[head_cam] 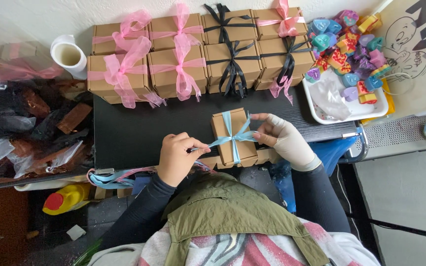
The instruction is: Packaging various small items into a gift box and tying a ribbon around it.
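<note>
Left hand (pixel 178 158) pinches the light-blue ribbon (pixel 232 138) taut toward nine o'clock, gloved right hand (pixel 286 139) pinching its loop at three o'clock, cinching the knot on the small kraft box (pixel 224 124).

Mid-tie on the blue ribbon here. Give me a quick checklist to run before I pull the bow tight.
1. Left hand pinches one ribbon end: ok.
2. Right hand, in a pale glove, pinches the other end: ok.
3. Blue ribbon crosses near the middle of the small kraft box: ok.
4. Box sits flat on the black table: ok.
5. Knot under the fingers already formed: cannot tell.
6. Finished boxes stacked clear of the working box: ok.
</note>
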